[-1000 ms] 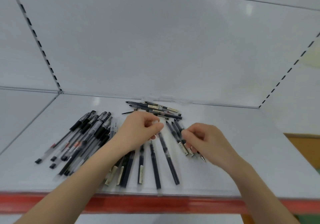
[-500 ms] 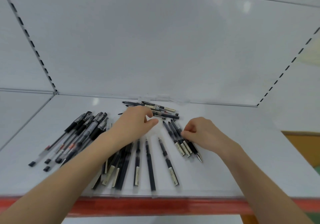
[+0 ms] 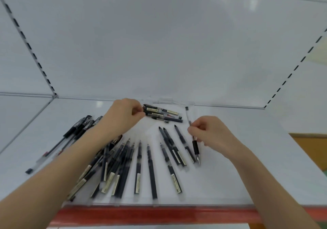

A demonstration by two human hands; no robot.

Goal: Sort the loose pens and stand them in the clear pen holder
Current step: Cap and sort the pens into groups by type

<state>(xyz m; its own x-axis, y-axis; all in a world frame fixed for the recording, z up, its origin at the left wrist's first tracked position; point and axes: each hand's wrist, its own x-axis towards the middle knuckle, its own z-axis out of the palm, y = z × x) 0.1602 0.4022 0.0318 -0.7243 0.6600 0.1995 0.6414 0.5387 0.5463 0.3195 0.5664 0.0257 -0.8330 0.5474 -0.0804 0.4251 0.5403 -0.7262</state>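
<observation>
Many dark pens lie loose on the white shelf point(image 3: 247, 175). My left hand point(image 3: 123, 115) reaches to the back and its fingers curl on the near end of a small pile of pens point(image 3: 162, 114) by the back wall. My right hand point(image 3: 210, 133) pinches a clear pen with a black grip point(image 3: 195, 145), its tip pointing toward me. Three dark pens point(image 3: 174, 147) lie side by side just left of that hand. A fan of dark pens point(image 3: 123, 166) lies under my left forearm. No clear pen holder shows.
A group of clear pens with black caps point(image 3: 74, 133) lies at the left of the shelf. The shelf's front edge carries a red strip point(image 3: 141, 216). White back and side panels with slotted rails close in the shelf.
My left hand has moved back to the pile of pens by the wall. My right hand has shifted right and now pinches a clear black-gripped pen.
</observation>
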